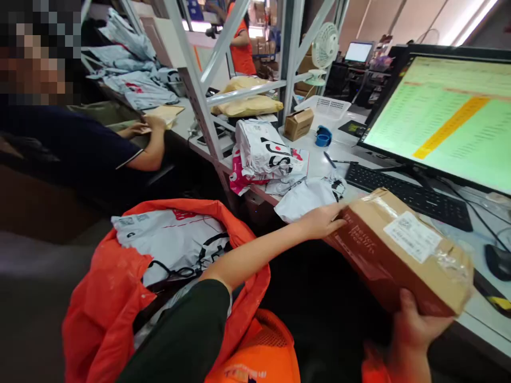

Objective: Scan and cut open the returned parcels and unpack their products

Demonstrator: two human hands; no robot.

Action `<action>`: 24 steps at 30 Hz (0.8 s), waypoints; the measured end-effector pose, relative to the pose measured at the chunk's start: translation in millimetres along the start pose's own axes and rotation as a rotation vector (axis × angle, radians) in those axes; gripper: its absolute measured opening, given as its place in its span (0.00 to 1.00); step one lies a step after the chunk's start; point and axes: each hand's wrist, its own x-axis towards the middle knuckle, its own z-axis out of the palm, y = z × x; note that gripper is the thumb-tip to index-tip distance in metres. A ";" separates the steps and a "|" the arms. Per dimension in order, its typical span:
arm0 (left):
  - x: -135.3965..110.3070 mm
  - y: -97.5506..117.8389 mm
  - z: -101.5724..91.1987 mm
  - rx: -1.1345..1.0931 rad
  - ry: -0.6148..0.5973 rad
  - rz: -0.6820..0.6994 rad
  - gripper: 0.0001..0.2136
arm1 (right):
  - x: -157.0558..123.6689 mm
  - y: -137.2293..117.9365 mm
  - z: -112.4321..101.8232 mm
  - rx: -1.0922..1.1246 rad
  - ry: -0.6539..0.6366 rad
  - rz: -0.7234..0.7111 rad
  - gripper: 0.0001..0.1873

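A brown cardboard box (pixel 371 250) with a white label and clear tape is held up at the front edge of the desk, tilted. My left hand (pixel 319 221) grips its far left end, thumb on the side wall. At the near right corner, my right hand (pixel 417 319) supports it from below, its thumb pressed against the side; the other fingers are partly hidden under the box. Below my left arm stands an orange sack (pixel 107 282), its mouth open, with white plastic mailer bags (pixel 171 239) inside.
White mailers (pixel 263 149) are stacked on the desk beside a metal frame (pixel 199 80). A keyboard (pixel 411 194), a monitor (pixel 443 111) and a mouse (pixel 497 260) are on the right. A small carton (pixel 298 124) and blue tape roll (pixel 323 136) stand farther back. Another person's arm (pixel 149 146) is at left.
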 end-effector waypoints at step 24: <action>-289.0 -126.9 -25.0 0.786 -0.232 -1.092 0.16 | -12.6 99.4 47.1 -0.292 -0.160 -0.056 0.34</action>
